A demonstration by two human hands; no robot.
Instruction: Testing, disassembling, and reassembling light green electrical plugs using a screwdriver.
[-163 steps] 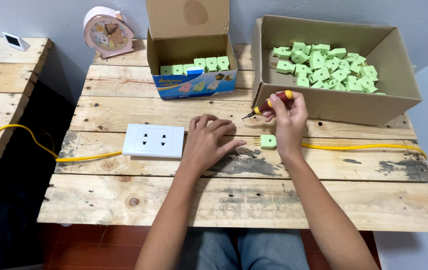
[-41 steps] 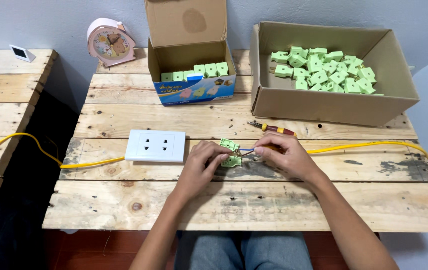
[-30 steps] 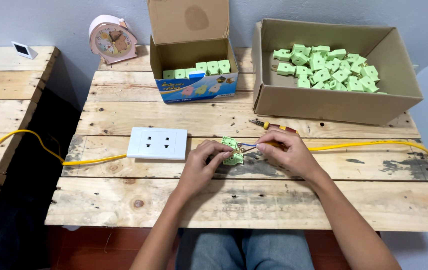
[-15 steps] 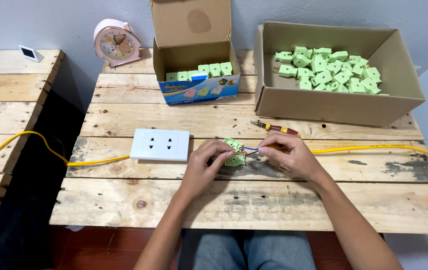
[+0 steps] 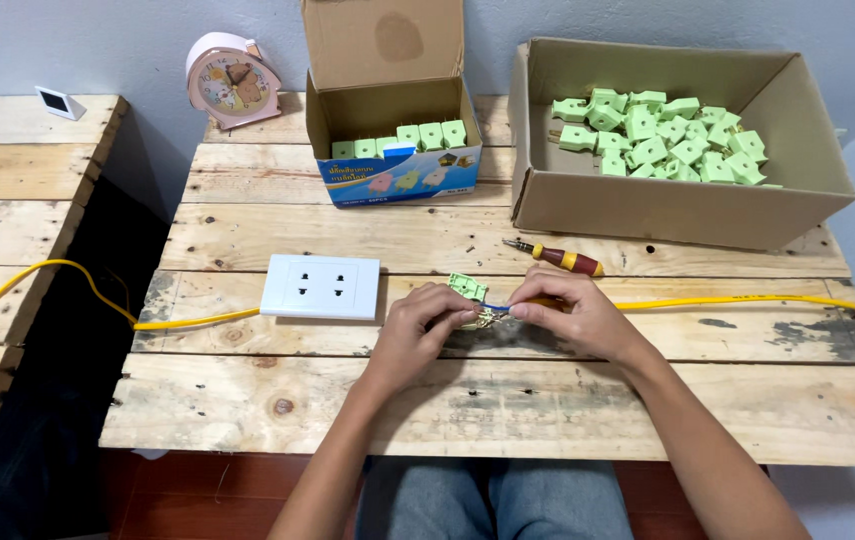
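1. Where the wooden pallet table (image 5: pixel 508 420) meets the person's lap, two bare forearms reach in from six o'clock and the hands meet just past the table's middle
2. The left hand (image 5: pixel 418 330) is closed on a small pale green plug (image 5: pixel 468 290), pinched between thumb and fingertips, with an opened part of it showing at twelve o'clock of the hand
3. The plug looks light, rigid plastic, likely easy to let slip; the flat sides seem the safest place to grip, away from the small metal parts
4. The right hand (image 5: pixel 573 315) is pinched shut on a thin blue wire (image 5: pixel 495 307) that runs to the plug; this wire seems soft and bendable, best held close to its bare end
5. The blue wire emerges from a yellow cable (image 5: pixel 738 300), which trails off towards three o'clock
6. A screwdriver (image 5: pixel 558 258) with a red and yellow handle lies free at twelve o'clock of the right hand, just beside it
7. A white double socket plate (image 5: pixel 321 287) lies at nine o'clock of the left hand, with another yellow lead (image 5: pixel 78 280) running on to nine o'clock
8. At one o'clock a large cardboard box (image 5: pixel 668 210) holds many green plugs; at twelve o'clock stands a smaller open carton (image 5: pixel 388 110) with a row of them, and a pink alarm clock (image 5: pixel 231 80) sits at eleven o'clock
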